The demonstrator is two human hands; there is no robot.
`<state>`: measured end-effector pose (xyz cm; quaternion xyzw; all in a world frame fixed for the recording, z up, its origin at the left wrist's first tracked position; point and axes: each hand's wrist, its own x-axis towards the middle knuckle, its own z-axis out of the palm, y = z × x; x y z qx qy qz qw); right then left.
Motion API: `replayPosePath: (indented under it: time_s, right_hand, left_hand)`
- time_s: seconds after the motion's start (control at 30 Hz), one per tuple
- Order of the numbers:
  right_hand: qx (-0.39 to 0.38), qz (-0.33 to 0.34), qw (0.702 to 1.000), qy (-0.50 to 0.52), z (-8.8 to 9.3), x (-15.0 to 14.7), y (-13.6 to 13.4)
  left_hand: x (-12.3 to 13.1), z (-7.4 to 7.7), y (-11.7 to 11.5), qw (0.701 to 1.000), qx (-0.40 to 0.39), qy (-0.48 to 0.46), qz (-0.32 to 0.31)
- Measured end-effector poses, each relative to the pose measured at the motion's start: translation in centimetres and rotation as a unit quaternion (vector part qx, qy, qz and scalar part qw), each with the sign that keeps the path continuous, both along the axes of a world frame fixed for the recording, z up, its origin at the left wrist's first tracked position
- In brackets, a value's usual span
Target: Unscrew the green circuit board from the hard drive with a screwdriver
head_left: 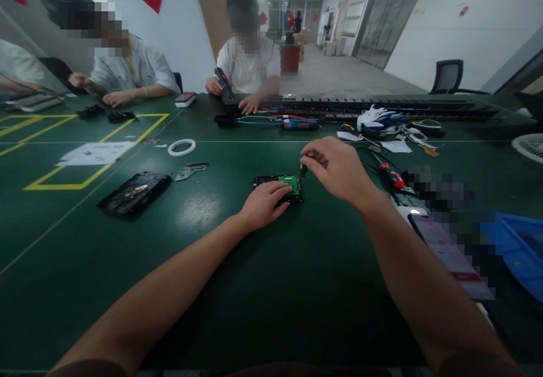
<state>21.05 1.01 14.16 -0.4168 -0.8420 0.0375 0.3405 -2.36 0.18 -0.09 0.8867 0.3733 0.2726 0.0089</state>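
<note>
Head view: a hard drive [294,183] lies partly under the left hand [263,204].

The left hand [266,200] lies palm down, while the right hand [339,167] arches higher, its fingers [318,145] pinched together.

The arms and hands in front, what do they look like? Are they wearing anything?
The left hand and right hand wear no gloves. The fingers are uncovered, and no watch or bracelet shows. The forearms are bare, with dark sleeve edges at the bottom.
</note>
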Motion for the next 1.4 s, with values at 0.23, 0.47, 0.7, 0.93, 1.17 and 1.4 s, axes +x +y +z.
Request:
replayPosePath:
  time_s: [0.23,0.47,0.7,0.93,1.17,1.4]
  right_hand:
    - [-0.012,0.013,1.0,-0.003,0.2,-0.11,-0.22]
    - [-0.012,0.032,0.999,-0.021,0.54,-0.22,-0.61]
    - [-0.004,0.003,1.0,-0.028,0.37,0.17,-0.17]
    - [-0.003,0.002,1.0,-0.03,0.16,0.21,0.17]
    - [-0.009,-0.007,1.0,-0.024,0.18,0.14,-0.03]
    - [-0.016,-0.025,1.0,-0.003,-0.16,-0.08,-0.09]
  left_hand:
    - [0.0,-0.05,0.08,1.0,-0.001,0.001,0.0]
    - [0.02,0.06,0.05,1.0,-0.007,0.005,0.004]
    - [-0.06,-0.14,0.19,1.0,-0.006,0.005,0.001]
    - [-0.04,0.02,0.07,1.0,-0.003,0.004,-0.002]
    - [-0.12,0.05,0.06,1.0,0.007,0.0,-0.012]
    - [-0.11,0.03,0.05,1.0,0.006,0.006,-0.008]
